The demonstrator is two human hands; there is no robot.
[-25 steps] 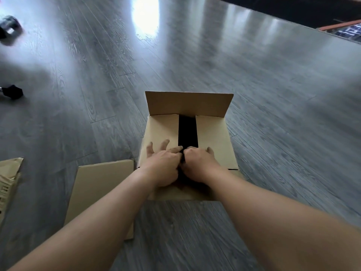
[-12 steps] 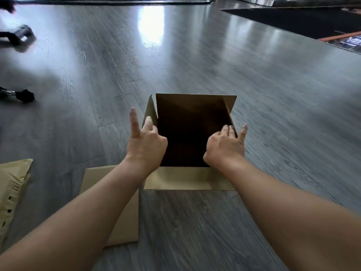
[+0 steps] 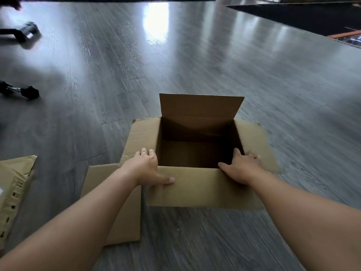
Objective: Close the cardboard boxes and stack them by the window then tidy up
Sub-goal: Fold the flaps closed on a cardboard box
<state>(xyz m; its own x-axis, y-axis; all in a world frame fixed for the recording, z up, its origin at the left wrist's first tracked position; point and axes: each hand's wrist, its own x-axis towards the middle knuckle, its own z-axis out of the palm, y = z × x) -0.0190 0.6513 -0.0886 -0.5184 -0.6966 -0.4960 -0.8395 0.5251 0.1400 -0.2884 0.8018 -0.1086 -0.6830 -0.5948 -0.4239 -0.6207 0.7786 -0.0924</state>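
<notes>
While the box sits open on the floor, the left hand and right hand press its side flaps outward, fingers flat, gripping nothing. Folding both side flaps in first, evenly, should close it best.

Daylight is thrown from the far side, and a white glare patch is left on the glossy grey wood-plank floor. The inside of the open brown cardboard box is kept in deep shadow. Motion blur and wide-angle bending are seen near the edges.
</notes>
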